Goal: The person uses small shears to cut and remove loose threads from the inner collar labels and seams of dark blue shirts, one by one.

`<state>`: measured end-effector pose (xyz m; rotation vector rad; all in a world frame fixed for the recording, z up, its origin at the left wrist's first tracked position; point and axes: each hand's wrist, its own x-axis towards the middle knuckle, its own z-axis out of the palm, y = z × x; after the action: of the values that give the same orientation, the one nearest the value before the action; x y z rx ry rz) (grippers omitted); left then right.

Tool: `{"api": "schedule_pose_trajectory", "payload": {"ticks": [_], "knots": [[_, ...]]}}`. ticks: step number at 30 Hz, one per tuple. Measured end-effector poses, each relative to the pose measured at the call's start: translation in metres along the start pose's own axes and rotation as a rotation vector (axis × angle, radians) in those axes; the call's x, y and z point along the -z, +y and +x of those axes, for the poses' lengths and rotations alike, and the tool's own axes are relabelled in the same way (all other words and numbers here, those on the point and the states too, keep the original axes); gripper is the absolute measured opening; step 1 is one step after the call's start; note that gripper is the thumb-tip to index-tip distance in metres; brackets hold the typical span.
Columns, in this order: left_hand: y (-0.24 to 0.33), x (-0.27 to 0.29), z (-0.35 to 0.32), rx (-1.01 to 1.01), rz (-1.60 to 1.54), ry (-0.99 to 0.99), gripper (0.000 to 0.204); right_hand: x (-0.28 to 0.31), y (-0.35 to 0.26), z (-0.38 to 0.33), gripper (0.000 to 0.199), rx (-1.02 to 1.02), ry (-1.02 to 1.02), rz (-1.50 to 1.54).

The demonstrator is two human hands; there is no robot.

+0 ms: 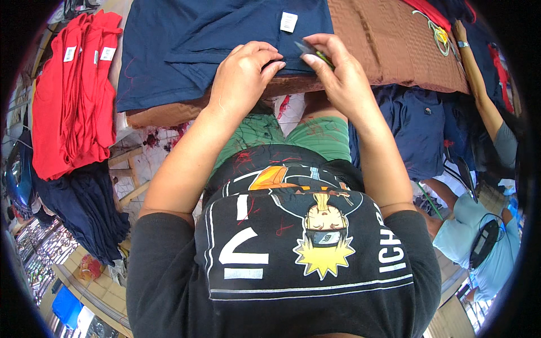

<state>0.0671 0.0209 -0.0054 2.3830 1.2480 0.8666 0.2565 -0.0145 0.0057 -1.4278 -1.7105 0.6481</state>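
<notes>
A navy blue garment (186, 45) lies spread on a brown padded table (394, 50), with a white label (288, 21) near its top edge. My left hand (242, 76) presses down on the garment's near edge, fingers curled onto the cloth. My right hand (338, 70) pinches a small green-handled cutting tool (316, 53) with its tip at the same edge, right beside the left fingertips. Both forearms reach up from my black printed shirt.
Red garments (73, 96) with white labels hang stacked at the left, with dark blue ones (84, 208) below them. More navy garments (420, 129) hang under the table's right side. Another person's arm (479, 84) reaches onto the table at the far right.
</notes>
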Motion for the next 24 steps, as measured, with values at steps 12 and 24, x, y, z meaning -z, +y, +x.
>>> {"api": "schedule_pose_trajectory", "payload": {"ticks": [12,24], "knots": [[-0.007,-0.002,0.010,0.173,-0.176,-0.055,0.015,-0.006,0.007,0.001,0.019,-0.137,-0.098,0.078],[-0.010,0.001,0.011,0.077,-0.161,0.019,0.015,-0.009,-0.003,0.009,0.018,0.081,-0.153,-0.302]]}}
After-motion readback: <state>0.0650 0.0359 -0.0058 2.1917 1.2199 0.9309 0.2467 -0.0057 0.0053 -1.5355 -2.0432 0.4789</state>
